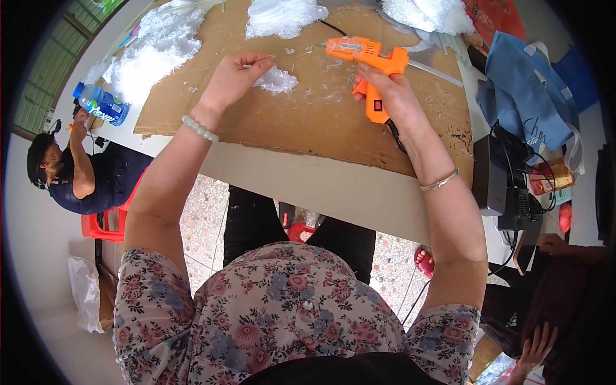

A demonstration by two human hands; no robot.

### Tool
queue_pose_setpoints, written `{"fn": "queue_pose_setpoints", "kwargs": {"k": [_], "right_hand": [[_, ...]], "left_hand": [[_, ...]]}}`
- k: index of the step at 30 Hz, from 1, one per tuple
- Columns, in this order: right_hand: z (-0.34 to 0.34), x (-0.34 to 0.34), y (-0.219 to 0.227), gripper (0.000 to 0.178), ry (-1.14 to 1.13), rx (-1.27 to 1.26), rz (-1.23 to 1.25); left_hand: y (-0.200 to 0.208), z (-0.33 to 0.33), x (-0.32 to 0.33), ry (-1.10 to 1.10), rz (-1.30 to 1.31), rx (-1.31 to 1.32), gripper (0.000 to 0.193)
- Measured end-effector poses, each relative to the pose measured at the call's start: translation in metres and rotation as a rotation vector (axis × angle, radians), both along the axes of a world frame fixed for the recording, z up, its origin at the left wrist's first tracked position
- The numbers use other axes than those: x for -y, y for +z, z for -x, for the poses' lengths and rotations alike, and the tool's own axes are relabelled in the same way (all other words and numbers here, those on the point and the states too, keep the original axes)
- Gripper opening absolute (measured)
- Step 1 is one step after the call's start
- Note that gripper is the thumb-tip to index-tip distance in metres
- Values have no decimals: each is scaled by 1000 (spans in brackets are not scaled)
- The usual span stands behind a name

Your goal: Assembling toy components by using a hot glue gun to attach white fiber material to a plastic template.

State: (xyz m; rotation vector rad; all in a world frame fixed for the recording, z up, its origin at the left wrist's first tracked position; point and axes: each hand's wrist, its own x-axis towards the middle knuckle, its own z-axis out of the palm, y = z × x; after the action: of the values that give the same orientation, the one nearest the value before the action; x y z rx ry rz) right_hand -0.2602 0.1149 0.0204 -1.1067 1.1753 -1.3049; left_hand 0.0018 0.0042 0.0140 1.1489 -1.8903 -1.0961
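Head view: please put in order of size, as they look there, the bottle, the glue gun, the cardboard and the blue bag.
1. Cardboard
2. Blue bag
3. Glue gun
4. Bottle
This is apparent size only.

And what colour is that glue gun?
The glue gun is bright orange, as the head view shows.

Lettering marks the blue bag (525,86), bottle (101,104) and orange glue gun (359,49).
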Motion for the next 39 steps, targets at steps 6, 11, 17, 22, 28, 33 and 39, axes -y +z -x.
{"fn": "queue_pose_setpoints", "kwargs": {"k": [6, 11, 17, 22, 28, 33, 39], "right_hand": [[0, -1, 3, 23, -2, -24, -29], [1, 1, -1, 22, 8, -21, -8], [3, 3, -2, 20, 4, -21, -17], [-1, 2, -2, 20, -4, 17, 18], [1, 3, -2, 20, 9, 3, 8], [0, 2, 0, 20, 4, -20, -2], [0, 3, -4, 20, 10, 17, 33]], "left_hand": [[-8, 4, -8, -90, 624, 402, 21], [0, -7, 7, 32, 205, 71, 23], [3, -8, -4, -3, 405, 330, 20], [-12, -12, 4, -49, 449, 364, 15], [-4, -22, 12, -1, 161, 187, 18], [-1, -12, -6, 8, 499, 425, 28], [-1, 0, -3, 87, 528, 533, 25]]}}
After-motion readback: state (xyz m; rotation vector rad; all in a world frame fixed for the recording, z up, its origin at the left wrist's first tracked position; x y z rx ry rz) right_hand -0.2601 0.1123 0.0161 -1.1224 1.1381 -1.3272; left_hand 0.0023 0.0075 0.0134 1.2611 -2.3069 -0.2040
